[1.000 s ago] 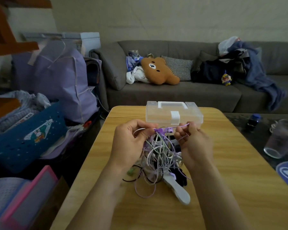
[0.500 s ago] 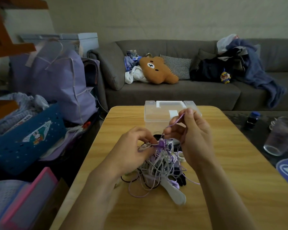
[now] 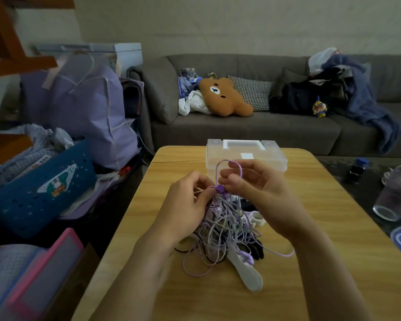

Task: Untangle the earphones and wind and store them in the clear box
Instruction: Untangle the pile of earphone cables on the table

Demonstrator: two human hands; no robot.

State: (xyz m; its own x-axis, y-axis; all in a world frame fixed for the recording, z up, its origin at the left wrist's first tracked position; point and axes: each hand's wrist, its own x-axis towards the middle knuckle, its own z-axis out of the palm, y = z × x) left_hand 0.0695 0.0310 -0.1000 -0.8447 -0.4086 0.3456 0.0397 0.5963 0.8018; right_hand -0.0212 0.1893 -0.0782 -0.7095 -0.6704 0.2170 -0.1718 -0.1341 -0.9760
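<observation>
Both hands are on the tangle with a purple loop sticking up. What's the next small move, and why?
Probably draw the purple loop further up with the right hand while the left hand pins the tangle at the purple slider: everything remains knotted, and the clear box is closed.

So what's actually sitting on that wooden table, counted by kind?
Tangle of earphone cords: 1 (separate sets cannot be counted)
Clear box, lid shut: 1
White flat piece, unclear what: 1
Small white ring-shaped piece: 1
Black item, partly hidden: 1
Total: 5
</observation>
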